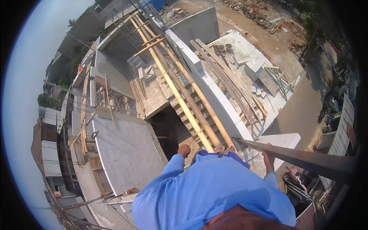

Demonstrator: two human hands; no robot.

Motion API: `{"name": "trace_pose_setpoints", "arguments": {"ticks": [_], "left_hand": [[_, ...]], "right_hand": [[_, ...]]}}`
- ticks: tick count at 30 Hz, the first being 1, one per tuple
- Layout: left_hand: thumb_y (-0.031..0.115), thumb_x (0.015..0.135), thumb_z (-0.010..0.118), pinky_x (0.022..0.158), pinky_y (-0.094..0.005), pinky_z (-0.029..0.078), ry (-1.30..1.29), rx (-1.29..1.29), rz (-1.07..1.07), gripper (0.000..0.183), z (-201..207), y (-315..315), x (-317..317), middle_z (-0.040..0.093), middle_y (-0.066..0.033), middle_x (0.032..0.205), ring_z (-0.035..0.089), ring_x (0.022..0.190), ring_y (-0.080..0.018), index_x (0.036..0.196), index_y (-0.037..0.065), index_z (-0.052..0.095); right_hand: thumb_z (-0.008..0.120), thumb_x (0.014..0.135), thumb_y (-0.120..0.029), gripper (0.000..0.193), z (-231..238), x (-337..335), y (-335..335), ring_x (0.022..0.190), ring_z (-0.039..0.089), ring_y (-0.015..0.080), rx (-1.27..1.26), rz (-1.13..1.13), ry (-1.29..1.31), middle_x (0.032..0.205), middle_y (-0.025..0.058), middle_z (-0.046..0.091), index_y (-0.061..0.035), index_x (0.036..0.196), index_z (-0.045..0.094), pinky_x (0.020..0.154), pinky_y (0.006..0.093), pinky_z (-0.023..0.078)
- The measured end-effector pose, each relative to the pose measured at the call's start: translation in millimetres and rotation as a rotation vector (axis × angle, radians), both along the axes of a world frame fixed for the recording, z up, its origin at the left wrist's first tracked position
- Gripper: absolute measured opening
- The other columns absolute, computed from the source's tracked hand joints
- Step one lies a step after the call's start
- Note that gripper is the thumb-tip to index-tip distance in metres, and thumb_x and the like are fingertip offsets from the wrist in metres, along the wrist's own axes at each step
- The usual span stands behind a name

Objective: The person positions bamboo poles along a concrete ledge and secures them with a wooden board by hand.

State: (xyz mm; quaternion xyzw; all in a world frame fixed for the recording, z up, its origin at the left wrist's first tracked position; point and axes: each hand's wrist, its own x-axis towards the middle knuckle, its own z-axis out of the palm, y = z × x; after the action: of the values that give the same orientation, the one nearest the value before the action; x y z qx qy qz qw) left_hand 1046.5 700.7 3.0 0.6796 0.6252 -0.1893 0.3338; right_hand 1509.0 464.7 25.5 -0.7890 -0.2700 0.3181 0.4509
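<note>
My right hand [268, 160] is wrapped around a long dark brown beam [306, 156]. The beam slants from near my feet to the right edge of the view, growing wider toward that edge; whether it is wood or steel I cannot tell. My left hand [184, 150] is closed in a fist, held out at my left side above the stairwell, with nothing seen in it. Under my bare feet [219, 149] run several long bamboo poles [184, 103], laid side by side across the gap. Short crosspieces [148, 46] lie over them farther off.
Below the poles are concrete stairs [193, 115] and a dark opening [168, 128]. A white block wall [130, 149] stands left, a pale wall top [218, 92] right. Planks [230, 82], two buckets [225, 48] and loose blocks [259, 92] lie on the right slab.
</note>
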Motion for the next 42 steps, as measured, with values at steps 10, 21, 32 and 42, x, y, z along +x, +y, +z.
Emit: {"name": "trace_pose_setpoints", "arguments": {"ticks": [10,21,32,42], "left_hand": [[0.007,0.078,0.050,0.063,-0.0378,0.054,-0.080,0.075,-0.344,0.019,-39.9,-10.5,-7.3,0.068,-0.0173,0.083,0.068,0.069,-0.0289,0.082,-0.001,0.067],[0.002,0.071,0.063,0.067,-0.0378,0.056,0.081,0.125,-0.505,0.011,-6.8,-10.5,15.0,0.069,-0.0168,0.089,0.068,0.080,-0.0317,0.079,0.000,0.070],[0.001,0.071,0.068,0.086,-0.0398,0.052,0.062,-0.098,0.003,0.029,-6.6,-19.0,22.0,0.065,-0.0223,0.106,0.064,0.101,-0.0336,0.100,-0.002,0.068],[0.004,0.068,0.070,0.079,-0.0392,0.053,0.077,-0.104,-0.179,0.026,-59.3,0.1,3.0,0.067,-0.0184,0.101,0.066,0.092,-0.0333,0.093,0.000,0.071]], "right_hand": [[0.067,0.067,-0.007,0.071,-50.6,34.6,-17.8,0.123,0.045,0.0323,-0.103,0.184,-0.185,0.128,0.0175,0.051,-0.0015,0.134,0.044,0.108,0.0380,0.030],[0.066,0.067,-0.004,0.070,-46.5,22.9,-17.8,0.122,0.046,0.0310,-0.023,0.150,-0.132,0.127,0.0171,0.051,-0.0014,0.134,0.044,0.105,0.0379,0.033],[0.065,0.067,-0.002,0.070,-48.9,23.8,-11.6,0.120,0.046,0.0296,-0.006,0.169,-0.109,0.127,0.0166,0.051,-0.0013,0.134,0.045,0.103,0.0379,0.035],[0.061,0.065,0.002,0.072,-22.0,8.9,-4.1,0.118,0.045,0.0240,0.008,0.033,-0.026,0.122,0.0131,0.052,-0.0023,0.135,0.044,0.103,0.0342,0.034]]}}
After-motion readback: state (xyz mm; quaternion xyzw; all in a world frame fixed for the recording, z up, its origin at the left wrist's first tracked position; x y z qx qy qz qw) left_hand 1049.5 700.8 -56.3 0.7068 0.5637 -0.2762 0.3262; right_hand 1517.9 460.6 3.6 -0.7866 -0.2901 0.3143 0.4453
